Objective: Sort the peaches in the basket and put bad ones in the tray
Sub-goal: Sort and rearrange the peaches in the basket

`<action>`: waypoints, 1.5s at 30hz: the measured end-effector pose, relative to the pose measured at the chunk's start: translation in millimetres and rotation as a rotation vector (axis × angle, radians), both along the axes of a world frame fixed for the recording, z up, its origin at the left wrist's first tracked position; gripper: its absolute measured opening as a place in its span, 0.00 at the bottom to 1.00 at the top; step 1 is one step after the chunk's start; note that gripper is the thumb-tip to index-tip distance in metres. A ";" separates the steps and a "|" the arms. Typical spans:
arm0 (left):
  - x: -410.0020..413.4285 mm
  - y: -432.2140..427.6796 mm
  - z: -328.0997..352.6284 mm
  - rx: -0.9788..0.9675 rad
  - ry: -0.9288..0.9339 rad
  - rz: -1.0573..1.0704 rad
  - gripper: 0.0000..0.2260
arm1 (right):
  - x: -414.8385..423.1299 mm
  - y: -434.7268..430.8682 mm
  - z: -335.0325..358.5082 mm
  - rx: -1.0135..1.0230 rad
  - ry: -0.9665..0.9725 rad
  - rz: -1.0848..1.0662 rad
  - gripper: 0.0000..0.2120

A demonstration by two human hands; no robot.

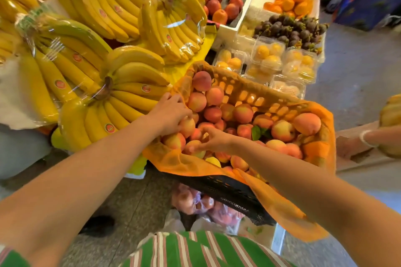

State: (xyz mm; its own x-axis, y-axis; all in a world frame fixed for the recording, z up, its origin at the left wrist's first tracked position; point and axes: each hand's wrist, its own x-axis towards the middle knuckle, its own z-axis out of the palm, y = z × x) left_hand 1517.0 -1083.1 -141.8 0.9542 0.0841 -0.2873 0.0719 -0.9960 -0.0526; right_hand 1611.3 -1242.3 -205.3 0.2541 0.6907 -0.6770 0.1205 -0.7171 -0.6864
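Head view is showing bananas [121, 97] filling the stall left of the fingers, the nearest bunch almost brushing the left wrist and likely crowding any lift that way. Beneath and beyond the fingers the basket [238, 193] is holding the peaches [243, 112], heaped on an orange liner [282, 208] that is draping over its rim, probably to cushion the fruit. Clear boxes [269, 56] are standing stacked past the fingertips, and a bag [195, 201] of fruit is lying under the near rim. The left hand [171, 112] is curling its fingers over a peach [187, 125] at the basket's left edge, seemingly gripping it for inspection. The right hand [213, 140] is reaching across, fingers [200, 147] bending onto a neighbour [198, 154]; whether gripping or only touching, I cannot tell. Which container is serving as the tray is unclear.
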 end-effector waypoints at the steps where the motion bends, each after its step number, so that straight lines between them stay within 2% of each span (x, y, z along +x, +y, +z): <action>1: -0.3 0.9 -1.0 -0.020 -0.009 0.003 0.17 | 5.4 -3.9 2.4 0.014 0.015 -0.007 0.30; 3: -1.8 2.6 -2.7 -0.083 -0.052 0.022 0.17 | 14.6 -12.1 12.0 0.060 0.095 -0.051 0.24; 6: -9.4 2.6 -4.4 -0.249 -0.105 0.073 0.23 | 26.6 -19.4 24.2 0.191 0.276 -0.139 0.11; 7: -12.4 1.1 -5.2 -0.291 -0.105 0.076 0.27 | 29.4 -20.0 27.6 0.228 0.348 -0.176 0.09; 9: -17.8 -4.1 -6.6 -0.352 -0.097 0.104 0.33 | 31.7 -18.1 33.4 0.248 0.416 -0.216 0.16; 11: -20.2 -11.7 -6.1 -0.419 -0.104 0.187 0.38 | 29.7 -13.9 37.5 0.248 0.392 -0.197 0.23; 14: -22.6 -18.2 -3.2 -0.453 -0.179 0.251 0.42 | 24.8 -8.2 40.5 0.242 0.346 -0.130 0.26; 17: -30.2 -11.8 -1.6 -0.458 -0.294 0.286 0.40 | 23.8 -3.5 39.8 0.244 0.325 -0.173 0.25; 20: -44.4 -0.5 -0.7 -0.508 -0.457 0.375 0.37 | 23.9 5.4 34.9 0.243 0.143 -0.178 0.19; 24: -59.9 7.5 0.6 -0.680 -0.595 0.528 0.32 | 14.7 23.3 29.3 0.156 0.072 -0.084 0.26; 30: -67.4 11.2 -0.9 -0.787 -0.603 0.610 0.26 | -6.1 48.3 14.3 0.102 -0.208 -0.052 0.35; 32: -67.6 12.7 -3.1 -0.801 -0.583 0.613 0.25 | -4.9 51.1 11.1 0.077 -0.257 -0.085 0.34; 34: -67.3 14.3 -5.6 -0.832 -0.567 0.610 0.27 | -0.4 49.8 10.6 0.088 -0.251 -0.095 0.29; 36: -65.4 15.2 -6.6 -0.850 -0.560 0.611 0.29 | 6.6 43.4 13.4 0.153 -0.152 -0.118 0.22; 41: -56.3 13.3 -6.2 -0.823 -0.552 0.546 0.30 | 24.9 11.9 29.3 0.149 0.378 -0.264 0.20; 45: -42.9 5.7 -2.1 -0.899 -0.509 0.524 0.28 | 32.3 -12.8 36.8 0.164 0.530 -0.338 0.21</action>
State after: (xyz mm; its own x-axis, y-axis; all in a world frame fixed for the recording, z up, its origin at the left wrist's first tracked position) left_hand 1474.1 -1077.4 -143.9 0.8851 0.4639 -0.0365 0.2962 -0.5013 0.8130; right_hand 1643.6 -1255.1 -168.5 0.1361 0.7360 -0.6631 -0.4782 -0.5374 -0.6946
